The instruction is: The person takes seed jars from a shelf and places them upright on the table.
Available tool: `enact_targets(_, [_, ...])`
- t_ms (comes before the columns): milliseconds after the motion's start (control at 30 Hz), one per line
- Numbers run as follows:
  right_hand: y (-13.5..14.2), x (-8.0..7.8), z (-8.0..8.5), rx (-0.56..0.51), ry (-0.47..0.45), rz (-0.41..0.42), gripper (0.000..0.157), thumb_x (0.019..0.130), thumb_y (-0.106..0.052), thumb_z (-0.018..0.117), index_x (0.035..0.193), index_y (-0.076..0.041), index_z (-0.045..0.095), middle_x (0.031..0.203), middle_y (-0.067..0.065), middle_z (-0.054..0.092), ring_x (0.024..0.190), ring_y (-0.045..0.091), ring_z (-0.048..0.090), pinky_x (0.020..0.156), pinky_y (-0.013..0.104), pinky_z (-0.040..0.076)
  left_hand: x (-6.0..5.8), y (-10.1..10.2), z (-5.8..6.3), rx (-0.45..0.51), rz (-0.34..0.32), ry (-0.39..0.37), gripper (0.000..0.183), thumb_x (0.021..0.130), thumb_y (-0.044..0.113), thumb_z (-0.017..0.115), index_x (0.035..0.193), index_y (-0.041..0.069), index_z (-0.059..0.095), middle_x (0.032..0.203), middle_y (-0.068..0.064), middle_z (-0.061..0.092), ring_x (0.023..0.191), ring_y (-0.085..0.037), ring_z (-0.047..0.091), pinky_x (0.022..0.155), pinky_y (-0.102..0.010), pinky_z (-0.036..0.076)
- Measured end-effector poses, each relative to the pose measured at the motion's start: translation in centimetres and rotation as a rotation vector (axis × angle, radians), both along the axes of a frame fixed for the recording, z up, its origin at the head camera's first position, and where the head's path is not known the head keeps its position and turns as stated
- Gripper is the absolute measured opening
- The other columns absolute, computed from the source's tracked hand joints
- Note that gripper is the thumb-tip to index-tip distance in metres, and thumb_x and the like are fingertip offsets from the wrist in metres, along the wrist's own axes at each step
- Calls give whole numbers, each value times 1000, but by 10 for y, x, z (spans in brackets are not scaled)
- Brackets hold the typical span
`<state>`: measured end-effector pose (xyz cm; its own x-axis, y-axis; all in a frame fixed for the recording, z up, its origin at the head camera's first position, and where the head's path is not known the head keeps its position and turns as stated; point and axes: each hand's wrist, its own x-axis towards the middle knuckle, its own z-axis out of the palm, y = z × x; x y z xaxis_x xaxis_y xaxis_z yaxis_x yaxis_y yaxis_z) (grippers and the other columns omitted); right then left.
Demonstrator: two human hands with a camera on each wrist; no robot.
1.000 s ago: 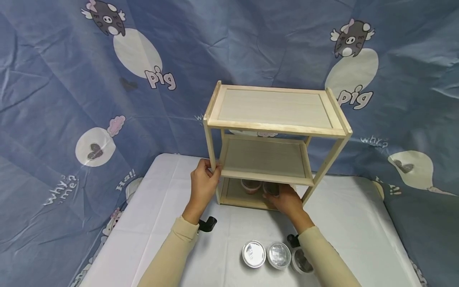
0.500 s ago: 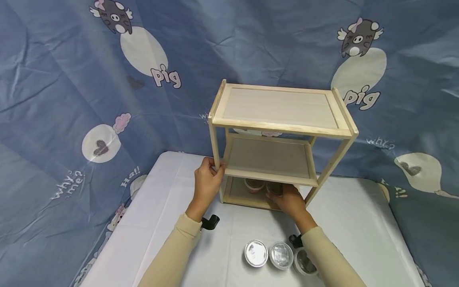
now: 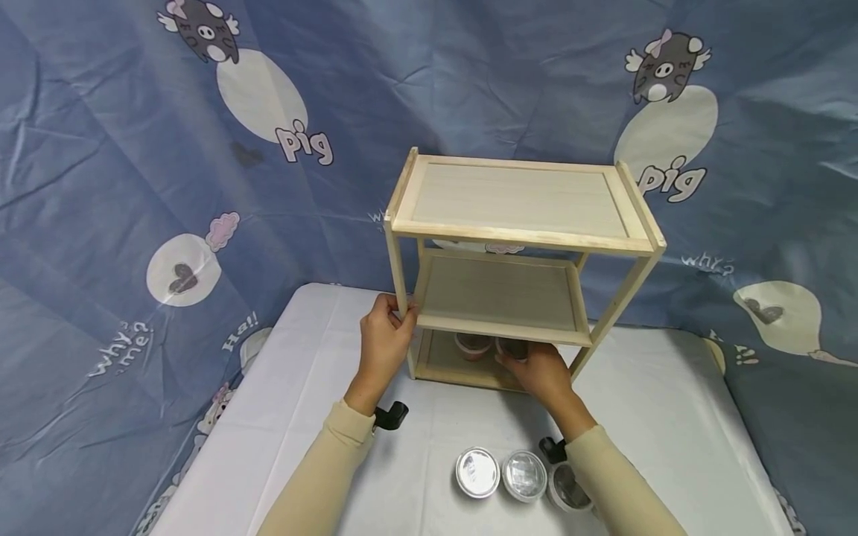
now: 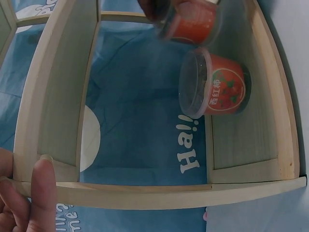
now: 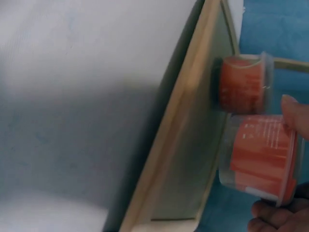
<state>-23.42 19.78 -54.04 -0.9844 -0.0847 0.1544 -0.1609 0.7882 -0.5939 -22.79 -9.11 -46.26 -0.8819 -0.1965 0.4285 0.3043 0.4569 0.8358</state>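
Observation:
A three-tier wooden rack [image 3: 516, 199] stands on the white-covered table. My left hand [image 3: 385, 346] pinches its left front post beside the middle shelf, with a fingertip on the wood in the left wrist view. Under that shelf, my right hand [image 3: 544, 378] grips a clear plastic tub [image 5: 263, 157] with a red label, thumb and fingers on opposite sides of its lid. The tub is low over the bottom shelf [image 3: 456, 371], partly hidden by the hand and the middle shelf. A matching tub [image 4: 226, 87] sits beside it on the left, its label printed with red fruit.
Three more round lidded tubs stand in a row on the table in front of the rack: left [image 3: 477, 473], middle [image 3: 525, 476] and right [image 3: 568, 487], the last partly behind the right sleeve. A blue patterned cloth [image 3: 348, 97] hangs behind the rack and along the sides.
The head view shifts slightly. Both hands keep their holds, and the gripped tub shows almost no movement on the bottom tier.

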Motion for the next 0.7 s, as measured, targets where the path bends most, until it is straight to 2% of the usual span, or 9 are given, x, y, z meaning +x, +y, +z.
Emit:
enact_targets(233, [-5,9,14,-25,47,39,83,88,-39,85,152,-3,46,141,31,56,127,50,58,99,63,50,0,0,1,-7,0,-2,13,97,12,75,102,4,65,65,-2,65,50,-14,61,45,-29,50])
enact_targets(467, [-12,18,22,18,41,16,83,86,-42,87,147,-1,50,128,34,64,113,52,64,90,64,53,0,-1,1,-15,4,-7,14,97,12,75,101,3,65,64,-2,65,51,-14,61,45,-29,50])
enact_targets(700, [-21,28,27,19,55,52,82,86,-43,87,146,-2,51,126,30,66,110,48,67,88,61,55,-1,-1,-1,-20,13,10,13,97,12,75,100,4,65,63,-2,64,49,-13,61,44,-30,49])
